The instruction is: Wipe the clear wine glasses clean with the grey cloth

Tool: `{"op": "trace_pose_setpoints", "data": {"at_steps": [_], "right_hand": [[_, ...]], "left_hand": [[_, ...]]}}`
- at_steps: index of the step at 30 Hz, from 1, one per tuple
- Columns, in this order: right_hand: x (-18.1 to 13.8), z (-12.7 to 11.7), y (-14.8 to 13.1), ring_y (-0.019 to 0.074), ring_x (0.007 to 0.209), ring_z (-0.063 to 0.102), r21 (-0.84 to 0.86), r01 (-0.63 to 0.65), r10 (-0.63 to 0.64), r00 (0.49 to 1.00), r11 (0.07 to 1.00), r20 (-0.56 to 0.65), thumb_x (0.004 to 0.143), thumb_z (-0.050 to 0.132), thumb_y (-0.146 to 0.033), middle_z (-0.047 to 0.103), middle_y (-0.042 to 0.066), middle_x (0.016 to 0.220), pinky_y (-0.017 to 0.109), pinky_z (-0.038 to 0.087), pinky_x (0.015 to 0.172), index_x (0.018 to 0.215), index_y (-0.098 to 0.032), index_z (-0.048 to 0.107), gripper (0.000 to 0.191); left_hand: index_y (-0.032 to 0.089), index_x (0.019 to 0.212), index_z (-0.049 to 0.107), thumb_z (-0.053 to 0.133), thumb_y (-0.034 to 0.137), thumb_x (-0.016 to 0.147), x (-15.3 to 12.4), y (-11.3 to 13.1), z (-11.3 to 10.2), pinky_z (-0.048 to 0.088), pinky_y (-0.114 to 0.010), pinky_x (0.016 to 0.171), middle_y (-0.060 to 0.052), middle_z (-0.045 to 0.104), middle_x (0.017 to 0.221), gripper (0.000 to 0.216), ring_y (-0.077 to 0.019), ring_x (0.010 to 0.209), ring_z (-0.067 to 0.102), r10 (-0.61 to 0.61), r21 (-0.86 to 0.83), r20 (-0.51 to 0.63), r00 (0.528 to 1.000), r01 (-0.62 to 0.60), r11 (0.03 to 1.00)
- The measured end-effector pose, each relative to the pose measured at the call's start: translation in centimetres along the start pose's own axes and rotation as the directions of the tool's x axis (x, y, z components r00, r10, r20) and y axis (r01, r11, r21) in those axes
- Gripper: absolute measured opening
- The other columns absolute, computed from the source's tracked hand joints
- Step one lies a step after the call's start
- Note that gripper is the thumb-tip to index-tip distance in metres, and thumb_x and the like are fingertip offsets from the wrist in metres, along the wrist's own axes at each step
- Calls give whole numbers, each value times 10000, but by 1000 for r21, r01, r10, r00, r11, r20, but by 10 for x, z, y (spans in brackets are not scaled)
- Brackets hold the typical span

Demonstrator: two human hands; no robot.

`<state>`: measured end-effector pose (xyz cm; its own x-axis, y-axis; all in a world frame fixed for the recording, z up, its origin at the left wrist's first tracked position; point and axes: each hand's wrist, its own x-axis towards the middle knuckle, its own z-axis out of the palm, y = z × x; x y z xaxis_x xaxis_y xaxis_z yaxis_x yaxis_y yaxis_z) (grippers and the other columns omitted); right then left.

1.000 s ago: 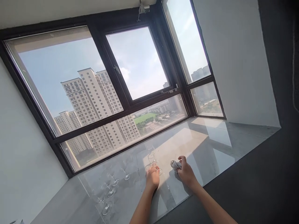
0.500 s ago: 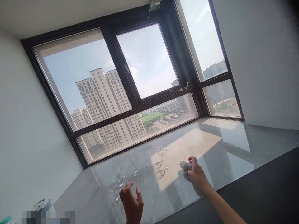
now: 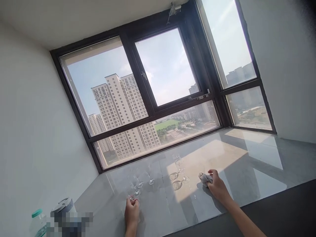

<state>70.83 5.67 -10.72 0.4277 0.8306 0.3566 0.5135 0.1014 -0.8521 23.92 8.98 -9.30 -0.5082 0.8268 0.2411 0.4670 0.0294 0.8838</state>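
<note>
In the head view my left hand (image 3: 131, 212) is closed with its fingertips at the nearest of several clear stemmed glasses. Most of that glass is hidden by the hand. Just behind it, more stemmed glasses (image 3: 137, 191) stand upright on the grey tiled sill (image 3: 158, 205). Farther right, a lone stemmed glass (image 3: 182, 170) stands in a patch of sunlight and casts shadows to its left. My right hand (image 3: 218, 186) grips a crumpled pale cloth (image 3: 205, 179), low over the sill to the right of that glass.
A dark-framed window (image 3: 153, 115) borders the sill at the back. At the lower left are a lidded container (image 3: 63, 204) and a clear bottle with a green cap (image 3: 37, 213). The sill's front edge (image 3: 247, 204) runs diagonally at the lower right.
My left hand, whose fingers were apart, has closed at the nearest glass. The view has swung left, showing more of the container and bottle. The right hand still holds the cloth.
</note>
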Motion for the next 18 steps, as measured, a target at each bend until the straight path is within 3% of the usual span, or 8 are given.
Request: {"op": "trace_pose_setpoints", "data": {"at_steps": [4, 8, 12, 18], "right_hand": [[2, 2, 1, 242, 848, 642, -15, 1, -2, 1000, 1000, -17, 684, 458, -249, 636, 144, 1020, 302, 453, 698, 1087, -220, 389, 410], [3, 5, 3, 235, 798, 637, -9, 6, -6, 998, 1000, -59, 667, 468, -231, 652, 130, 981, 298, 439, 683, 1070, -217, 415, 407], [3, 7, 3, 215, 750, 622, 3, 7, -6, 996, 1000, -83, 661, 475, -189, 649, 113, 955, 274, 416, 651, 1057, -216, 425, 400], [4, 9, 3, 201, 740, 598, 9, 19, -18, 995, 1000, -103, 664, 481, -137, 630, 89, 919, 257, 386, 642, 1038, -220, 425, 388]], "left_hand": [[207, 1001, 561, 485, 312, 766, -12, 5, -2, 506, -312, 815, -77, 727, 942, 268, -223, 905, 704, 40, 26, 60, 997, -41, 999], [187, 974, 601, 533, 420, 729, -27, 16, 5, 518, -351, 831, -100, 735, 924, 345, -248, 880, 706, 172, -42, 174, 970, -167, 985], [186, 951, 623, 567, 491, 727, -44, 33, 20, 518, -369, 842, -113, 729, 952, 383, -254, 886, 694, 303, -84, 349, 887, -293, 952], [196, 827, 595, 500, 382, 809, -57, 53, 42, 467, -329, 851, -86, 681, 883, 210, -228, 885, 640, 391, 74, 496, 776, -486, 871]]}}
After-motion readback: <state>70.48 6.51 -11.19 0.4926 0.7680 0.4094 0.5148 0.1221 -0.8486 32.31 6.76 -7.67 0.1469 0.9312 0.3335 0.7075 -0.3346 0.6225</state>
